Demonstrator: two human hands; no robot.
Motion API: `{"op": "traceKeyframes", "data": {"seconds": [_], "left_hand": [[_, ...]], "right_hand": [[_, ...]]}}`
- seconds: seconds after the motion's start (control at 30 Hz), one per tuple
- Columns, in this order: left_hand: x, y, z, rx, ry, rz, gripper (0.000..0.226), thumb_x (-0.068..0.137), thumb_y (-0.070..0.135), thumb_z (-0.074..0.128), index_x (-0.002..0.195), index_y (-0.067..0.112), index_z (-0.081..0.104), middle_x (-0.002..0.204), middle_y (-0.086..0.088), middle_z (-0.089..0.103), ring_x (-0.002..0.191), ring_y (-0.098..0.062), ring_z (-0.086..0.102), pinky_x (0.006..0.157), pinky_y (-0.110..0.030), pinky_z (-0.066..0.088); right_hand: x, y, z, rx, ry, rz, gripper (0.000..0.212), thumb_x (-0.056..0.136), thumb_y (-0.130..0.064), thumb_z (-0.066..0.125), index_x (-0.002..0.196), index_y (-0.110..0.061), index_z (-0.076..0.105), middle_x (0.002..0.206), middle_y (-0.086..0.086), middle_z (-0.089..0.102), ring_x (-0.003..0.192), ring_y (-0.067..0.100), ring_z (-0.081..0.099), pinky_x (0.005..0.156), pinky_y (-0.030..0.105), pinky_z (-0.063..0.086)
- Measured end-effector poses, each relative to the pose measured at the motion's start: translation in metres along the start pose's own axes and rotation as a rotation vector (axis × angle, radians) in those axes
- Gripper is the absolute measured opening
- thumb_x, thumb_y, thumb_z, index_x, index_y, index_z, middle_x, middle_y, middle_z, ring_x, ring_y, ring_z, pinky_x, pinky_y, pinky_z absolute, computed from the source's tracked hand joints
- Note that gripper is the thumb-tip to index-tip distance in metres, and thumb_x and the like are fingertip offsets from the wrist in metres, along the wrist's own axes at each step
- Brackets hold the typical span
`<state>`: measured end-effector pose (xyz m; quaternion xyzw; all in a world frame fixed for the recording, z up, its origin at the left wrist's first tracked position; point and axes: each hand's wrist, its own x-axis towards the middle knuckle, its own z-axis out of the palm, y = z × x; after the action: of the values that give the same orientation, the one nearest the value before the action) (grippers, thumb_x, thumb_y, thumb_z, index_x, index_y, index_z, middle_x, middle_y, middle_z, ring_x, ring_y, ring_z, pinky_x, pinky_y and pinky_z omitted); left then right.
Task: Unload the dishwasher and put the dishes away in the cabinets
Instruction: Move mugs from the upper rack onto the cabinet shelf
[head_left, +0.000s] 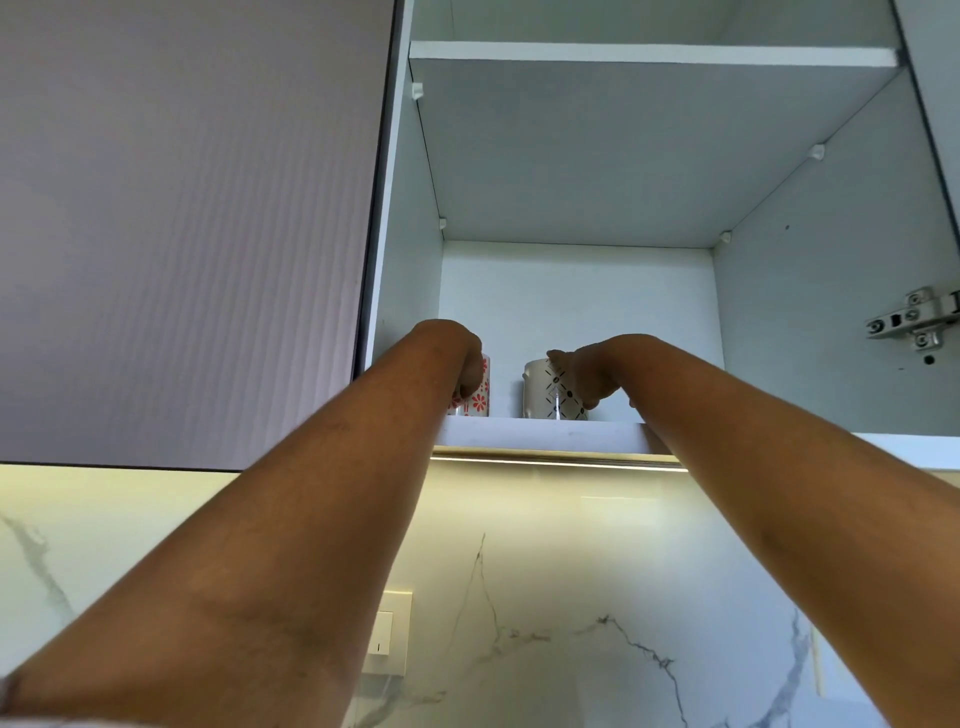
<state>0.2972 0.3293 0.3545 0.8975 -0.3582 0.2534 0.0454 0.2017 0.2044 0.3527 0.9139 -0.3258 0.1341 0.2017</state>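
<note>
flowered mug (480, 387) left | patterned mug (543, 389) right | both on cabinet shelf (540, 434)

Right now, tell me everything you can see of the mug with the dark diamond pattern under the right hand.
The diamond-patterned mug is cream, looks ceramic, and carries a dark diamond lattice down its side. It stands upright on the lower cabinet shelf, near the front edge, right of the red-flowered mug with a gap between them. The right hand covers its right side in a grip from above. No handle or inside is visible.
</note>
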Motion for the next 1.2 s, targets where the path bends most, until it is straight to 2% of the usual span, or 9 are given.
{"op": "traceKeyframes", "data": {"seconds": [0.1,0.17,0.37,0.5,0.7,0.83,0.97,1.07,1.2], "left_hand": [[-0.002,0.001,-0.001,-0.04,0.022,-0.01,0.042,0.088,0.017,0.06,0.128,0.004,0.053,0.121,-0.013,0.06,0.085,-0.025,0.058,0.081,-0.032,0.05],[-0.002,-0.002,-0.002,-0.127,0.042,-0.003,0.048,0.086,0.014,0.062,0.13,0.006,0.045,0.121,-0.015,0.058,0.091,-0.027,0.06,0.084,-0.035,0.052],[0.002,-0.001,-0.001,-0.326,0.065,0.077,0.078,0.083,0.012,0.068,0.144,0.03,0.023,0.135,-0.017,0.043,0.107,-0.034,0.058,0.091,-0.045,0.053],[0.005,0.0,0.003,-0.233,0.094,0.121,0.059,0.089,0.013,0.062,0.142,0.02,0.037,0.136,-0.014,0.048,0.116,-0.032,0.055,0.092,-0.037,0.049],[0.003,-0.006,0.005,-0.027,0.167,0.122,0.047,0.09,0.012,0.058,0.135,0.018,0.046,0.127,-0.011,0.056,0.11,-0.027,0.059,0.083,-0.031,0.045],[0.002,-0.005,0.006,0.045,0.162,0.112,0.056,0.089,0.016,0.061,0.141,0.019,0.041,0.131,-0.012,0.051,0.114,-0.029,0.056,0.089,-0.035,0.046],[0.002,-0.002,0.007,-0.149,0.148,0.115,0.078,0.083,0.002,0.066,0.145,0.027,0.025,0.134,-0.016,0.047,0.109,-0.032,0.057,0.085,-0.037,0.05],[0.001,-0.002,0.008,-0.202,0.107,0.124,0.074,0.081,-0.006,0.063,0.138,0.028,0.029,0.126,-0.017,0.051,0.098,-0.03,0.059,0.086,-0.039,0.053],[-0.002,0.0,0.006,-0.153,-0.007,0.125,0.071,0.085,-0.008,0.058,0.143,0.021,0.03,0.136,-0.016,0.044,0.115,-0.031,0.052,0.084,-0.032,0.044]], "right_hand": [[-0.011,-0.002,-0.001,-0.026,0.007,-0.027,0.083,0.093,-0.004,0.049,0.15,-0.011,-0.011,0.149,0.016,0.034,0.129,0.033,0.042,0.101,0.037,0.037],[-0.018,0.0,-0.002,-0.022,0.022,-0.024,0.078,0.095,-0.003,0.046,0.151,-0.009,-0.008,0.15,0.014,0.032,0.132,0.031,0.039,0.094,0.033,0.039],[-0.029,0.0,-0.005,-0.086,0.091,-0.023,0.062,0.096,-0.004,0.042,0.151,-0.011,0.014,0.15,0.011,0.032,0.132,0.029,0.04,0.095,0.034,0.04],[-0.03,-0.001,-0.006,-0.112,0.09,-0.024,0.063,0.097,-0.006,0.042,0.151,-0.009,0.012,0.151,0.011,0.03,0.134,0.028,0.038,0.096,0.034,0.039],[-0.028,-0.004,-0.005,-0.039,0.076,-0.01,0.076,0.095,-0.01,0.05,0.152,-0.017,0.0,0.152,0.012,0.023,0.136,0.031,0.034,0.1,0.036,0.039],[-0.026,-0.004,-0.004,-0.022,0.104,-0.001,0.074,0.094,-0.012,0.051,0.152,-0.023,0.007,0.149,0.011,0.018,0.132,0.034,0.037,0.095,0.036,0.044],[-0.025,-0.004,-0.005,-0.067,0.148,-0.007,0.061,0.095,-0.009,0.042,0.151,-0.015,0.018,0.146,0.014,0.029,0.128,0.031,0.042,0.093,0.035,0.045],[-0.024,-0.003,-0.005,-0.045,0.159,-0.02,0.069,0.093,-0.004,0.044,0.152,-0.021,0.012,0.147,0.013,0.03,0.13,0.031,0.041,0.091,0.035,0.045],[-0.027,-0.004,-0.006,-0.019,0.122,-0.011,0.07,0.093,-0.003,0.05,0.151,-0.018,0.014,0.151,0.01,0.028,0.134,0.028,0.037,0.101,0.035,0.038]]}}
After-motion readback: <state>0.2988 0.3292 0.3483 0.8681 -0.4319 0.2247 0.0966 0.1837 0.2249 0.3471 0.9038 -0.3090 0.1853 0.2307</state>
